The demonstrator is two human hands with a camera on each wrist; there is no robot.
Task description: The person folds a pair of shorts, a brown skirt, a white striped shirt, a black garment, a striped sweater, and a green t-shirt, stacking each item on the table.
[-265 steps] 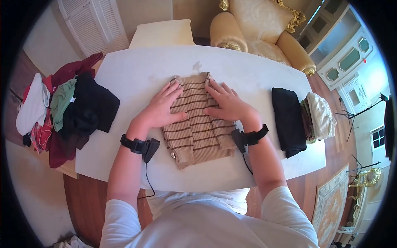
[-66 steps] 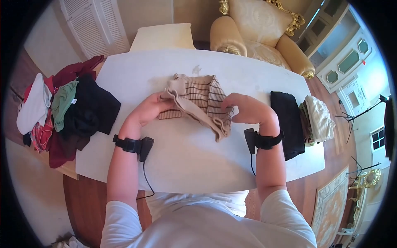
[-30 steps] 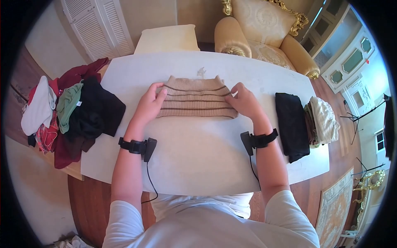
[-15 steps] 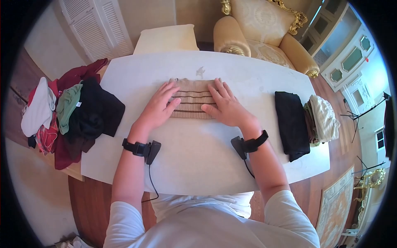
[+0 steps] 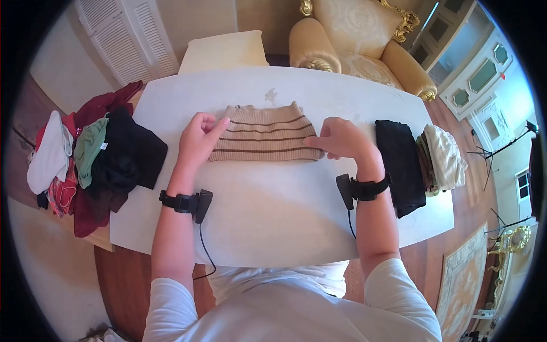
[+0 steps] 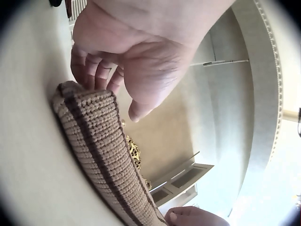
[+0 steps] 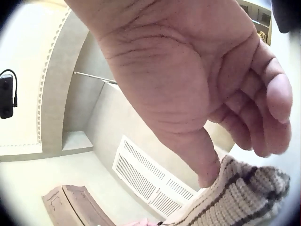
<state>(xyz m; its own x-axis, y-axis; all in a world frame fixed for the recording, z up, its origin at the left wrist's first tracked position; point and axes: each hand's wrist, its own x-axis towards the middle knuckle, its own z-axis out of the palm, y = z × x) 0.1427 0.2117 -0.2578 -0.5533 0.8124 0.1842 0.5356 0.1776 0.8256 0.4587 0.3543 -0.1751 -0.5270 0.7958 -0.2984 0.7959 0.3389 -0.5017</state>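
A beige knit sweater (image 5: 265, 134) with dark brown stripes lies folded into a flat, wide bundle on the white table (image 5: 256, 216). My left hand (image 5: 198, 138) is at its left edge. In the left wrist view the thumb of the left hand (image 6: 150, 56) stands away from the knit, while the fingers reach down behind the bundle's end. On the opposite side, my right hand (image 5: 346, 138) is beside the right edge. The right wrist view shows the right hand (image 7: 188, 84) with its thumb tip at the sweater's top corner and its fingers loosely bent, apart from the knit.
Folded black trousers (image 5: 400, 168) lie on the table's right side, beside a stack of folded clothes (image 5: 441, 157). At left, a loose heap of clothes (image 5: 122, 148) sits on a wooden surface. A gold armchair (image 5: 359, 45) and a cream-covered stool (image 5: 222, 51) stand behind the table.
The sweater was smoothed full-length, then folded up from its near end into a short bundle. Half a second ago both hands lay flat on it; now they have moved apart to its side edges.
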